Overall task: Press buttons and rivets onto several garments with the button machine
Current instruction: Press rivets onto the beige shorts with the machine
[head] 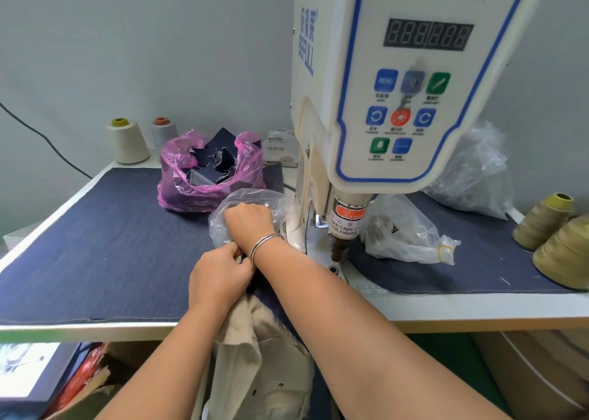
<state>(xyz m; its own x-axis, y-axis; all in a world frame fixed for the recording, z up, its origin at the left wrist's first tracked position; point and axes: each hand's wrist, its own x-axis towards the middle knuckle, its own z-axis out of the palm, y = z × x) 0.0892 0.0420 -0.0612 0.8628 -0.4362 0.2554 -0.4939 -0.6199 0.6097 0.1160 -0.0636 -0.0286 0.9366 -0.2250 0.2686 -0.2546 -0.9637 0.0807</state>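
On the denim-covered table (pixel 105 247), just left of the button machine (pixel 392 94): right hand (pixel 250 222) reaching forward across the left wrist, fingers curled down into the mouth of a clear bag (pixel 245 211), what they hold inside hidden by plastic and knuckles. A silver bangle (pixel 264 244) round that wrist. Left hand (pixel 220 276) lower and nearer, fingers and thumb pinched on the top edge of a beige garment (pixel 258 352), which hangs over the table's front edge and down toward the lap; a few small dark dots on its lower part, too small to tell apart. Press head (pixel 339 244) of the machine to the right of both hands, not touching either, with a warning label above it. Behind the clear bag, touching it, a pink bag (pixel 204 177) full of dark denim scraps. Right of the press head, a second clear bag (pixel 404 231), tied with a yellow band, small metal pieces inside. At the back left, two thread cones (pixel 127 142) by the wall; at the far right edge, two olive cones (pixel 554 231).
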